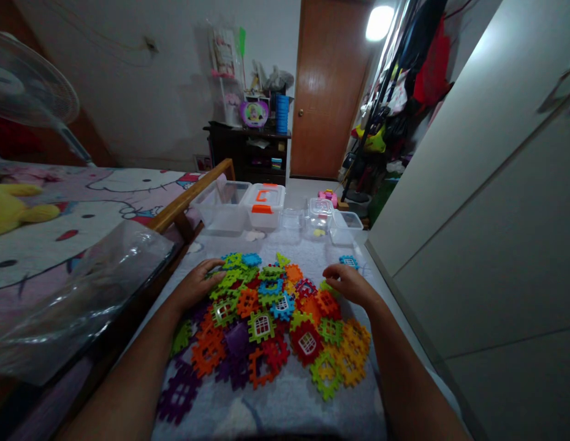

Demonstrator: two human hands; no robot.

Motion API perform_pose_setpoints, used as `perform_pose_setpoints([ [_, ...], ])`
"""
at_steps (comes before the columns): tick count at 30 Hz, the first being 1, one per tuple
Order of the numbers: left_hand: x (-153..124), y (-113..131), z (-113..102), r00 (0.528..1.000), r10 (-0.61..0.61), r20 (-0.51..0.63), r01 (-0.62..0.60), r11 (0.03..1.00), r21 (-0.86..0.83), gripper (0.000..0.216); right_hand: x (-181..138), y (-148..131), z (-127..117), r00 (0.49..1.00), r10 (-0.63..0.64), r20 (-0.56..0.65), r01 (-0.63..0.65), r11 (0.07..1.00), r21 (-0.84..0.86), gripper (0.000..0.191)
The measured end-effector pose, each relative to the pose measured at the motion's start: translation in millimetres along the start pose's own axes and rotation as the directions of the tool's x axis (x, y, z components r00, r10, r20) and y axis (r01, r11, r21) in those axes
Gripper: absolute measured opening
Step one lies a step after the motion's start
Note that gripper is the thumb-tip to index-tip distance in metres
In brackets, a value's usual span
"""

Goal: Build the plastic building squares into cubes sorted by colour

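A heap of interlocking plastic building pieces (262, 326) in several colours spreads over the cloth in front of me. My left hand (200, 285) rests at the heap's left edge, fingers apart, beside lime green pieces (230, 279). On the opposite side my right hand (349, 283) is held with thumb and fingers parted and nothing visible between them. Just below it lie orange pieces (327, 302), and a blue window piece (348, 261) sits apart beyond it. Nearer to me are a dark red window piece (307, 342), purple pieces (179, 392) and yellow-orange pieces (353, 352).
Along the far edge stand a clear bin (223, 211), a box with orange latches (265, 199) and small clear containers (344, 229). A wooden bed rail (193, 195) and a plastic bag (92, 294) flank the left. A white cabinet (473, 214) borders the right.
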State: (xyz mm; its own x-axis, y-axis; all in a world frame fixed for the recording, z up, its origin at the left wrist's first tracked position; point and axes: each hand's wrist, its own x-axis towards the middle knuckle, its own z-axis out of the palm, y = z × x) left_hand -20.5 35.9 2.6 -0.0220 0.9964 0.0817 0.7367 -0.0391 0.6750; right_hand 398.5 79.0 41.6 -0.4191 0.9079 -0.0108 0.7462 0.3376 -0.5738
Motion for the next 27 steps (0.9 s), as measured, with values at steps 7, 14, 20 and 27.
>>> perform_pose_setpoints([
  [7, 0.0, 0.2, 0.7, 1.0, -0.007, -0.007, 0.007, 1.0, -0.004, 0.066, -5.7, -14.9, 1.9, 0.994, -0.092, 0.062, 0.092, 0.996, -0.003, 0.028],
  [14, 0.2, 0.0, 0.2, 1.0, -0.018, -0.002, 0.018, 1.0, -0.02, 0.066, 11.3, -43.4, 17.4, 0.975, -0.19, 0.119, 0.202, 0.974, -0.1, 0.026],
  [20, -0.5, -0.6, 0.5, 1.0, -0.015, -0.006, 0.015, 0.999, -0.032, 0.065, 20.1, -36.1, 14.6, 0.995, -0.091, 0.036, 0.092, 0.996, -0.021, 0.037],
  [27, 0.1, -0.6, 1.1, 1.0, -0.017, -0.003, 0.017, 0.999, -0.03, 0.066, 3.7, -23.7, 0.9, 0.994, -0.11, 0.016, 0.108, 0.992, 0.067, 0.02],
])
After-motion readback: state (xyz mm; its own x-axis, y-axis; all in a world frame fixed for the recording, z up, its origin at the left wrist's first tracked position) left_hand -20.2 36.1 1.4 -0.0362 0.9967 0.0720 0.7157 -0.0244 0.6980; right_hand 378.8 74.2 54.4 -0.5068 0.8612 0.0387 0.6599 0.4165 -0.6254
